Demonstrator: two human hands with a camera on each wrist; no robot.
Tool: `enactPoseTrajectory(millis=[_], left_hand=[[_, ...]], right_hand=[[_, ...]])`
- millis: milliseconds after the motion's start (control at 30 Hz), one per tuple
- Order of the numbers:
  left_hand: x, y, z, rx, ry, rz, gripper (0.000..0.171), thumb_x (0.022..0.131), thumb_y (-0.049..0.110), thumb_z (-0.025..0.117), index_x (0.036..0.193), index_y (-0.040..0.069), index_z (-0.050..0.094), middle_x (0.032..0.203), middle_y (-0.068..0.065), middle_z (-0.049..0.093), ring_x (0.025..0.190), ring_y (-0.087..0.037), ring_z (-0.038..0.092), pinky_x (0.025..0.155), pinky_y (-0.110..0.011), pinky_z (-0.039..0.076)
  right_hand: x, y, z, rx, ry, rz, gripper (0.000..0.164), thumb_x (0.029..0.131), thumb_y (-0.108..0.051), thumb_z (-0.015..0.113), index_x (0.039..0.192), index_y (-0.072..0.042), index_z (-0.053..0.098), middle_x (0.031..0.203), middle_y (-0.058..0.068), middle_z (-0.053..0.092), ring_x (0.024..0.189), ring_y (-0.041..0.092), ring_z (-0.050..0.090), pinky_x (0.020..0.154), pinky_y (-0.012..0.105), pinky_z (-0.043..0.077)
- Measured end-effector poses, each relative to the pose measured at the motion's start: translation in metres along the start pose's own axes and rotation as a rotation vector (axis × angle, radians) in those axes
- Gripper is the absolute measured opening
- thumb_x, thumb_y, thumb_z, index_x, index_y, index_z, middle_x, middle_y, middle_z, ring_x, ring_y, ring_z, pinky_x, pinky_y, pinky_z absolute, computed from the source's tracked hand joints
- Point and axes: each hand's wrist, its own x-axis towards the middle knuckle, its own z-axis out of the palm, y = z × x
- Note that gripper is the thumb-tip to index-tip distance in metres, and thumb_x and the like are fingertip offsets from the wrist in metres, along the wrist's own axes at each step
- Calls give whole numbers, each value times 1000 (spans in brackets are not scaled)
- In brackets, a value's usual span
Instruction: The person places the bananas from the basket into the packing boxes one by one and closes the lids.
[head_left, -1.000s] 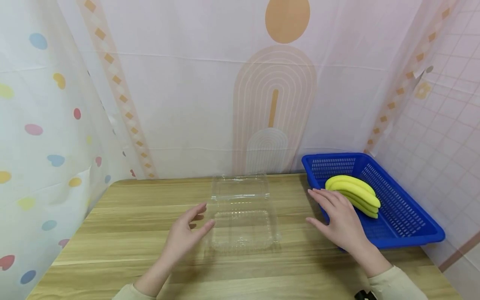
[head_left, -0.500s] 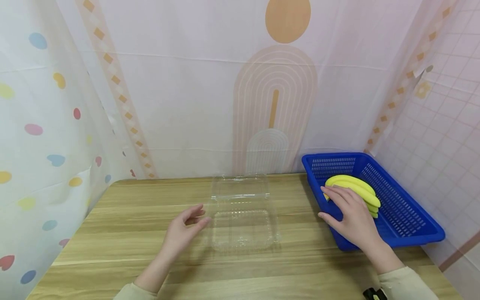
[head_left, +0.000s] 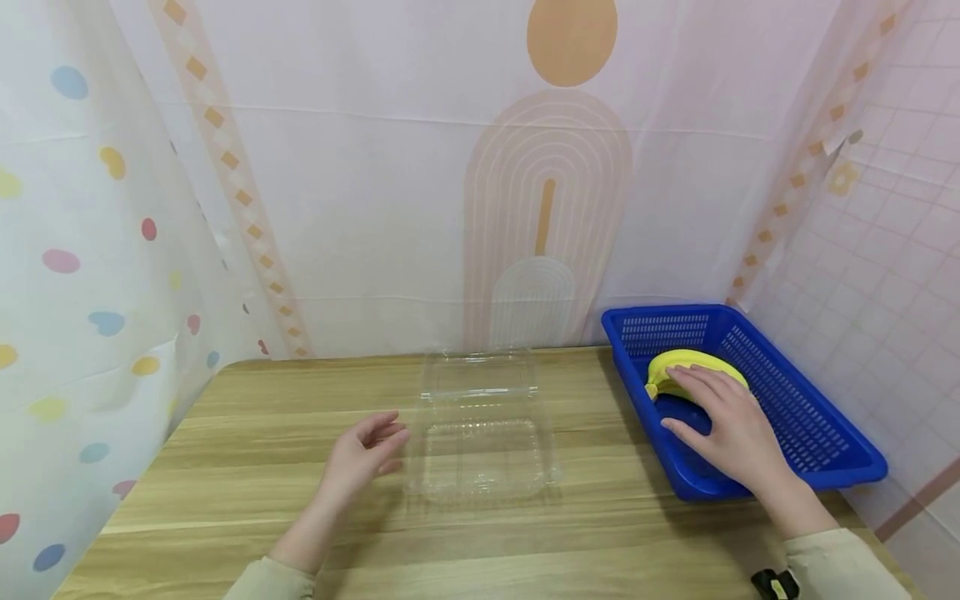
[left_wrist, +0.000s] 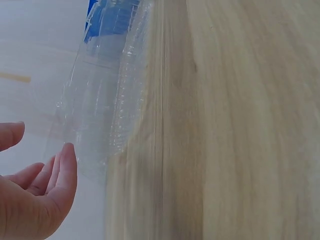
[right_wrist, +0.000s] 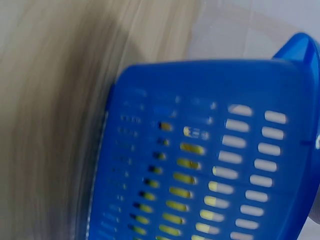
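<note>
A bunch of yellow bananas (head_left: 686, 361) lies in the blue plastic basket (head_left: 821, 400) on the right of the head view. Over the bunch reaches my right hand (head_left: 731, 425), its fingers spread across the near bananas and its thumb apart on the left. In the right wrist view, yellow shows through the slots of the basket wall (right_wrist: 240, 150). My left hand (head_left: 360, 454) hovers at the left side of a clear plastic clamshell container (head_left: 483, 458), fingers loosely bent and holding nothing. The container's lid (head_left: 480, 371) is raised at the back.
Everything stands on a wood-grain table (head_left: 480, 550). A patterned curtain (head_left: 375, 208) hangs right behind its far edge, with more fabric (head_left: 75, 333) along the left. A small black device (head_left: 776, 583) sits at the right sleeve.
My right hand has moved right, from beside the basket's left rim to over the bananas. My left hand has drawn slightly left, away from the container.
</note>
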Motion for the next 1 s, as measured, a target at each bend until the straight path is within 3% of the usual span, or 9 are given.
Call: enactPoseTrajectory(millis=[300,433,567,667,767,1000], left_hand=[[5,-5,-1,-33,-5,-48,49,97,4,63,139,-12,45,126,-25,56,104,-27,61,80,-37,60],[8,-7,0,-35,-1,-64,49,96,3,64,139,-11,45,124,-25,57,100,-25,62,79,-40,61],[12,-10,2,-21,15,-79,49,95,3,65,139,-9,47,120,-22,60,95,-25,63,76,-41,61],[15,-12,4,-3,33,-81,48,94,3,66,137,-9,49,115,-19,62,91,-24,64,73,-39,62],[16,-14,5,9,44,-79,46,94,2,66,135,-10,51,110,-17,63,85,-19,64,70,-36,62],[16,-16,3,60,25,-66,43,94,1,65,134,-11,51,101,-12,59,81,-17,61,66,-30,61]], right_hand=[[6,12,-8,-3,-45,-1,74,94,-66,47,132,-4,60,125,21,61,117,44,51,93,67,40],[8,17,-10,-13,-63,-13,64,90,-51,68,133,-4,59,126,22,60,117,46,51,94,67,40],[11,22,-12,-29,-88,-16,67,75,-26,86,133,-5,58,127,22,59,118,46,50,94,67,41],[14,25,-12,-36,-107,-13,70,70,-18,88,132,-3,59,128,21,59,118,46,50,94,67,40],[16,30,-11,-38,-120,-21,67,74,-23,87,131,-2,59,128,21,58,119,45,50,94,67,40],[24,39,-14,-74,-165,-20,73,71,-20,88,134,-3,57,126,24,58,115,47,51,95,66,40]])
